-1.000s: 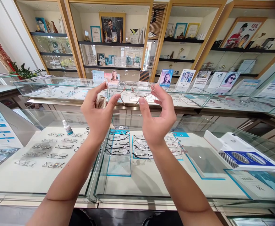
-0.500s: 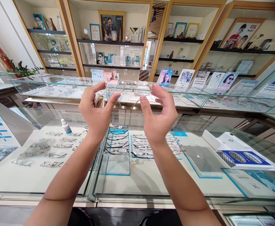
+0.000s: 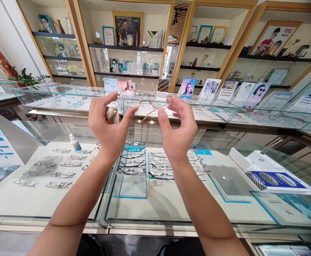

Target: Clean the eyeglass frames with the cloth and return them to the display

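Note:
A pair of thin metal-framed glasses (image 3: 145, 96) is held up in front of me, above the glass counter. My left hand (image 3: 108, 124) grips its left end between thumb and fingers, with a crumpled beige cloth (image 3: 112, 115) tucked in the palm. At the other end, my right hand (image 3: 178, 129) pinches the frame near the hinge. One temple arm points down between the hands. Below, rows of glasses (image 3: 132, 170) lie in the glass display case (image 3: 155, 213).
A white spray bottle (image 3: 75, 143) stands on the left case among more glasses (image 3: 62, 175). An open white box (image 3: 275, 174) with a blue panel lies at the right. Behind runs another glass counter (image 3: 86, 103) with upright cards (image 3: 210, 90).
The glasses have tilted slightly in my hands, and the temple arms hang differently. My right hand has shifted a little to the left.

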A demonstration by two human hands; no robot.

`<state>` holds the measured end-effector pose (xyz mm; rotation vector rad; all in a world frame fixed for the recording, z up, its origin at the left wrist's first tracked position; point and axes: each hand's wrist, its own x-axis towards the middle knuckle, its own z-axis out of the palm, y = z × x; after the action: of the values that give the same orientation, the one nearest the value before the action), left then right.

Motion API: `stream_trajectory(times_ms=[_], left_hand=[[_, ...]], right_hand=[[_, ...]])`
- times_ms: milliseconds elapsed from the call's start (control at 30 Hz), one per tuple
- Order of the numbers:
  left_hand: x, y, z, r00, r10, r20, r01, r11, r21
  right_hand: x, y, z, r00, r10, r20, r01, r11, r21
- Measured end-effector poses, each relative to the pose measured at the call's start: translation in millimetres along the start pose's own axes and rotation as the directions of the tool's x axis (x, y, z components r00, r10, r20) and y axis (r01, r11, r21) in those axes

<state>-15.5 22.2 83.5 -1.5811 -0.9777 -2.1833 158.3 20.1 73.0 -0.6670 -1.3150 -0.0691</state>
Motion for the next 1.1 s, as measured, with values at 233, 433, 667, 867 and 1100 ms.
stream_trajectory(times_ms=[233, 433, 667, 867, 1100], left_hand=[[0.2, -0.7, 0.4, 1.000, 0.009, -0.008, -0.009, 1.000, 0.004], [1.4, -1.4, 0.0, 1.000, 0.001, 0.001, -0.001, 1.000, -0.005], [2.3, 0.4, -0.1, 0.999, 0.046, -0.021, -0.046, 0.998, 0.032], [5.1, -0.9, -0.9, 0.995, -0.050, 0.083, 0.049, 0.999, 0.008], [5.9, -3.9, 0.5, 0.986, -0.112, 0.126, 0.119, 0.992, -0.049]], right_hand=[[-0.3, -0.6, 1.4, 1.000, 0.011, -0.024, -0.010, 1.000, 0.004], [-0.8, 0.6, 1.7, 1.000, 0.013, -0.006, -0.013, 1.000, 0.000], [-1.2, -1.5, 2.0, 1.000, 0.025, -0.005, -0.025, 1.000, 0.005], [-0.8, -2.4, 1.0, 0.999, -0.023, -0.027, 0.023, 1.000, -0.003], [1.1, -6.2, -0.9, 0.996, -0.073, -0.056, 0.072, 0.997, -0.033]])
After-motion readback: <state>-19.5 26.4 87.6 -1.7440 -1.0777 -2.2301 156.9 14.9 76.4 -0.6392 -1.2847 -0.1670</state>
